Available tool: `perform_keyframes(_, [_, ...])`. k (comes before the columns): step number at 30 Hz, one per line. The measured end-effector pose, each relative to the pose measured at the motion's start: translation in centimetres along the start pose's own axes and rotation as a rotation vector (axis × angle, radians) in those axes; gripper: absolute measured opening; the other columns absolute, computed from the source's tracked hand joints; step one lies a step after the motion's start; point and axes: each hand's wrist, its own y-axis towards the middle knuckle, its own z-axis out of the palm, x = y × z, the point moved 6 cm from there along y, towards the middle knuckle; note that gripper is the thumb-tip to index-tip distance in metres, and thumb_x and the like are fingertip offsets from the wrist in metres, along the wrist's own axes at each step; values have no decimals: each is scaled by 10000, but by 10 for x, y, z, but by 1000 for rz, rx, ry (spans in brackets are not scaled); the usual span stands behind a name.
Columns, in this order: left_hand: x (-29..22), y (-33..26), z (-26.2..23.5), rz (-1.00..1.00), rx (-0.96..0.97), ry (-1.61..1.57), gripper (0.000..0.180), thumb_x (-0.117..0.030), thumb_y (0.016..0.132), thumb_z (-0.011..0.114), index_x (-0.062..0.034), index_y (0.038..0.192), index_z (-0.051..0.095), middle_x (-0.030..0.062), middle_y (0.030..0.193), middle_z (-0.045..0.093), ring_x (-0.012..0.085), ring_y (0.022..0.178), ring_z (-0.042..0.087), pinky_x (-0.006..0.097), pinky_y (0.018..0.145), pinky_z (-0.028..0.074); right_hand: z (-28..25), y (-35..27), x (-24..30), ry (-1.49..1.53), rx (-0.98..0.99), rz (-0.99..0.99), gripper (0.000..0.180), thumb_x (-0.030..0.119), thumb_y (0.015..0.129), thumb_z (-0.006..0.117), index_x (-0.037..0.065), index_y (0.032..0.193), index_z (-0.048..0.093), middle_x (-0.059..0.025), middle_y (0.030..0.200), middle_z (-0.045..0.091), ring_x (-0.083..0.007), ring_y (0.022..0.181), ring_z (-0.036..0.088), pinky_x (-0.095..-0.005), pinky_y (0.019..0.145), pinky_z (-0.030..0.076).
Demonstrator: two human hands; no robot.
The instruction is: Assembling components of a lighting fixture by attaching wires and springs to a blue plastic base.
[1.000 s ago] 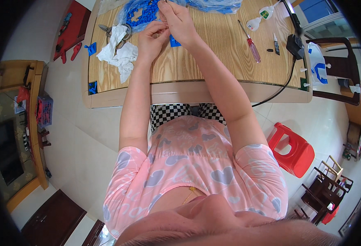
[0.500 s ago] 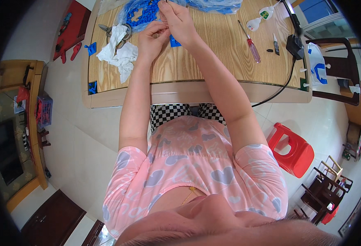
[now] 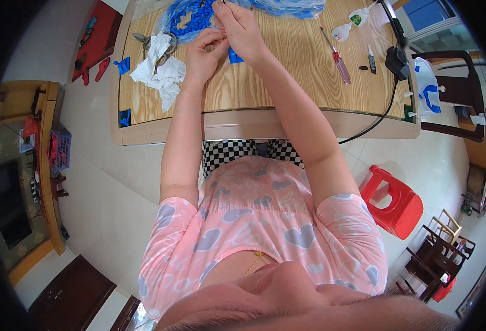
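We log no shift since a second ago: left hand and right hand still pressed together, pinching small blue piece over desk, beside blue pile. Work unchanged, fine fitting ongoing.

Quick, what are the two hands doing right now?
Left hand: fingers pinched shut on something too small to tell.
Right hand: fingers curled shut over the blue plastic parts; what it grips cannot be told.

Wooden counter carried crumpled white cloth, pliers, blue plastic pieces, red-handled screwdriver, two small glue bottles, black adapter with cable.
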Motion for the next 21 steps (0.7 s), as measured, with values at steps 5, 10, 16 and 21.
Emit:
perform_keyframes(5, [0,1,0,19,-7,12,145,-14,745,704,-6,888,682,37,868,642,121,784,562,233,710,445,1,0,-2,8,-7,-4,325,245,979,446,3,765,478,5,625,394,-86,604,379,-273,531,344])
perform_keyframes(10, [1,0,0,7,-2,3,150,-16,742,706,-7,890,683,38,870,643,122,785,562,234,713,445,0,0,-4,-4,1,20,325,246,980,446,1,769,480,4,635,401,-88,617,385,-272,543,350])
perform_keyframes(16, [-2,0,0,-1,0,19,152,-10,741,704,-5,891,682,36,872,643,119,779,557,231,713,441,1,-1,3,20,-8,-31,337,250,982,443,-4,762,474,1,641,405,-92,627,391,-275,560,360])
perform_keyframes(21, [-1,0,0,6,-2,2,150,0,742,697,-4,891,681,35,871,640,117,780,552,228,716,439,0,-1,0,2,5,4,345,256,982,442,-3,757,474,-3,646,412,-92,631,393,-277,562,362])
